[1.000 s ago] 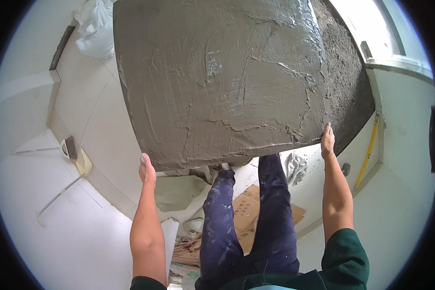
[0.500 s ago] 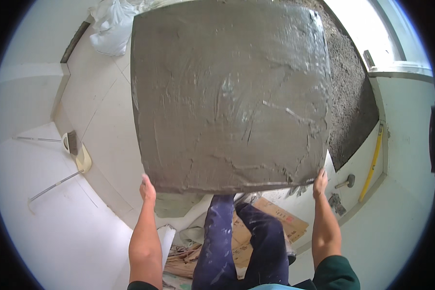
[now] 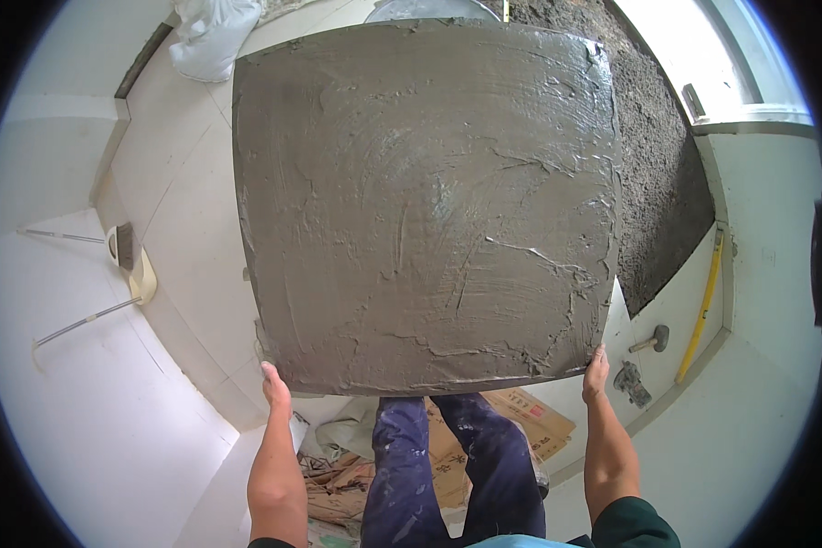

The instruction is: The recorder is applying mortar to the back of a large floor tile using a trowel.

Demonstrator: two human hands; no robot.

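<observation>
A large square tile, its upper face coated in wet grey mortar, is held up in front of my legs. My left hand grips its near left corner, the thumb showing at the edge and the other fingers hidden beneath. At the near right corner my right hand is closed on the edge in the same way. The mortar is smeared with ridges and swirls, thicker along the right and near edges. The tile's underside is out of sight.
Rough mortar bedding lies at the right, beside laid pale tiles. A rubber mallet, a grey tool and a yellow level rest at right. A broom and dustpan are left, cardboard near my feet, a white sack far left.
The tile has come nearer to my body and lower in view, with both hands still on its near corners. A round bucket rim now shows beyond its far edge.
</observation>
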